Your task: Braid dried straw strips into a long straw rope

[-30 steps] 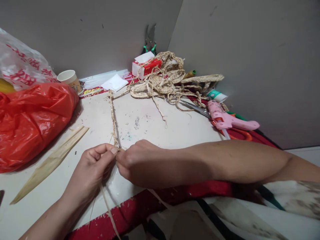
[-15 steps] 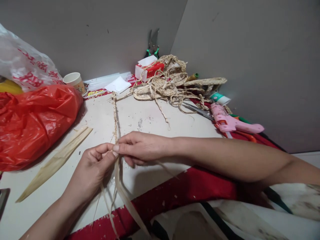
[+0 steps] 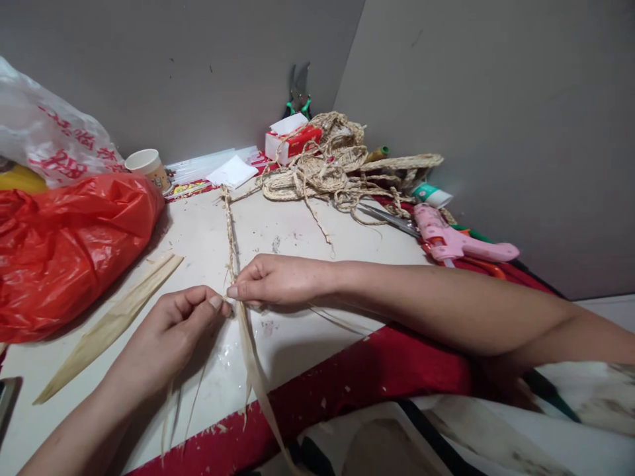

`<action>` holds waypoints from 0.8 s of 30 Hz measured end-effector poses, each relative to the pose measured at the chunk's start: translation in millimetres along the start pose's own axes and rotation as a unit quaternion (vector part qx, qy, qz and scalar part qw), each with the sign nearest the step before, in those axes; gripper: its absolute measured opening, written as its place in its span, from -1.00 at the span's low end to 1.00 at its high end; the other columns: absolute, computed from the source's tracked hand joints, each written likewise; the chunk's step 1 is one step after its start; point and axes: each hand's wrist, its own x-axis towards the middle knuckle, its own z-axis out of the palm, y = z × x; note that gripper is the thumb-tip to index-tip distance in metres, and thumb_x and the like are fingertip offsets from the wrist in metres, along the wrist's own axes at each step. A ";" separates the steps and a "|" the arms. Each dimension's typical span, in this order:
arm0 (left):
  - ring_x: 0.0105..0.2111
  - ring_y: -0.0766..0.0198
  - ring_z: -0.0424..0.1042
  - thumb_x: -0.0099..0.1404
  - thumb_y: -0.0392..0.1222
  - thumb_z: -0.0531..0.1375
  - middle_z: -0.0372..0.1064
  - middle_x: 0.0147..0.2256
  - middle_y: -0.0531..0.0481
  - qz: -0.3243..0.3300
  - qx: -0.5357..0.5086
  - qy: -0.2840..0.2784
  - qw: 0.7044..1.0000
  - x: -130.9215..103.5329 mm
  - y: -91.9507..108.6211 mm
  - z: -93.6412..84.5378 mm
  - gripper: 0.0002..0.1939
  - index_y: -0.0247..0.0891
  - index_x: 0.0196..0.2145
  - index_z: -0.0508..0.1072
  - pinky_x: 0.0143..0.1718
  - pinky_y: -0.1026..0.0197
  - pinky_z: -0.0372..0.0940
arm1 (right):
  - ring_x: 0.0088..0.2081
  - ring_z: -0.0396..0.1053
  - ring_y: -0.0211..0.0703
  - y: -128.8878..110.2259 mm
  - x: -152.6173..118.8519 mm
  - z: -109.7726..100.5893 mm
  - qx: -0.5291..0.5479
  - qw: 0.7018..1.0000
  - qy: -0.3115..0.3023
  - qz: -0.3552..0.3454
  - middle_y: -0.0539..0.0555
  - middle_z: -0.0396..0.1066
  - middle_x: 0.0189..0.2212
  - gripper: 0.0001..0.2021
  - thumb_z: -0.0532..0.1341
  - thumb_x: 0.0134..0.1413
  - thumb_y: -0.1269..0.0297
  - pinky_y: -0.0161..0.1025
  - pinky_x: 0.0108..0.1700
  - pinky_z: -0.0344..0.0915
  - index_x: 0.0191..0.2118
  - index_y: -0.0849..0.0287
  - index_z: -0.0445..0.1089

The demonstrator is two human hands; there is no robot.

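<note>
A thin braided straw cord (image 3: 229, 231) runs down the white table to my hands. My right hand (image 3: 278, 279) pinches the cord's lower end between thumb and fingers. Just left of it, my left hand (image 3: 186, 324) pinches a straw strand pulled slightly away from the braid. Below my right hand a wide loose strip (image 3: 255, 370) hangs over the table's near edge. Thinner strands trail down beneath my left hand. Left of my hands lies a flat dry husk leaf (image 3: 112, 327).
A red plastic bag (image 3: 79, 244) and a paper cup (image 3: 147, 168) are at the left. Coiled braided cord (image 3: 317, 175), a tissue box (image 3: 292, 144) and pruning shears (image 3: 299, 92) stand at the back. Scissors (image 3: 391, 219) and a pink glue gun (image 3: 459, 244) lie right.
My left hand has moved a little left and down, opening a small gap from my right hand. The thin strands beneath it have shifted left, while the wide strip has swung slightly right.
</note>
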 end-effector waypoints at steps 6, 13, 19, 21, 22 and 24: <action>-0.67 0.46 -0.07 0.22 0.05 0.11 0.01 -0.68 0.15 -0.016 0.003 -0.047 0.999 -2.4 2.5 -2.3 -0.63 -0.29 -0.56 0.33 -0.66 0.36 -0.14 | -0.66 -0.07 -0.46 -1.2 -0.4 7.3 0.053 0.997 0.050 0.026 -0.12 0.10 -0.75 -0.68 0.17 0.07 0.23 -0.38 -0.56 -0.11 -0.61 0.31 0.28; -0.70 0.41 0.01 0.27 0.08 0.00 0.08 -0.70 0.10 0.026 0.082 -0.012 0.996 -19.1 7.2 17.2 -0.58 -0.24 -0.61 0.26 -0.64 0.32 -0.05 | -0.76 -0.17 -0.46 1.2 -2.2 18.9 0.186 0.979 0.068 0.051 -0.18 -0.02 -0.86 -0.73 0.13 0.10 0.22 -0.38 -0.67 -0.20 -0.52 0.29 0.34; -0.71 0.31 0.08 0.21 -0.11 0.09 0.20 -0.69 0.05 0.141 0.341 0.121 0.921 -26.7 -9.6 32.1 -0.82 -0.20 -0.33 0.45 -0.57 0.24 -0.13 | -0.79 -0.18 -0.46 2.0 -5.3 25.7 0.190 0.977 0.085 0.052 -0.19 -0.07 -0.87 -0.70 0.20 -0.03 0.20 -0.40 -0.75 -0.26 -0.64 0.22 0.18; -0.73 0.30 0.07 0.20 -0.14 0.10 0.22 -0.70 0.04 0.147 0.376 0.116 0.908 -30.4 -12.5 33.6 -0.83 -0.19 -0.32 0.47 -0.57 0.22 -0.18 | -0.79 -0.18 -0.47 0.5 -5.6 25.6 0.190 0.976 0.089 0.062 -0.19 -0.06 -0.86 -0.76 0.19 -0.04 0.28 -0.41 -0.75 -0.27 -0.62 0.24 0.21; -0.73 0.31 0.06 0.19 -0.14 0.11 0.22 -0.70 0.04 0.147 0.377 0.098 0.909 -32.2 -11.8 33.0 -0.85 -0.18 -0.38 0.47 -0.58 0.22 -0.19 | -0.79 -0.18 -0.48 -0.3 -5.5 25.2 0.193 0.975 0.087 0.065 -0.20 -0.04 -0.86 -0.80 0.18 -0.03 0.32 -0.41 -0.75 -0.27 -0.59 0.25 0.26; -0.73 0.33 0.07 0.17 -0.13 0.15 0.23 -0.71 0.04 0.153 0.343 0.077 0.924 -33.9 -6.3 28.7 -0.85 -0.18 -0.51 0.45 -0.58 0.23 -0.16 | -0.78 -0.18 -0.48 -1.3 -5.3 23.9 0.197 0.975 0.078 0.065 -0.19 -0.01 -0.85 -0.85 0.17 -0.03 0.34 -0.41 -0.74 -0.27 -0.54 0.28 0.33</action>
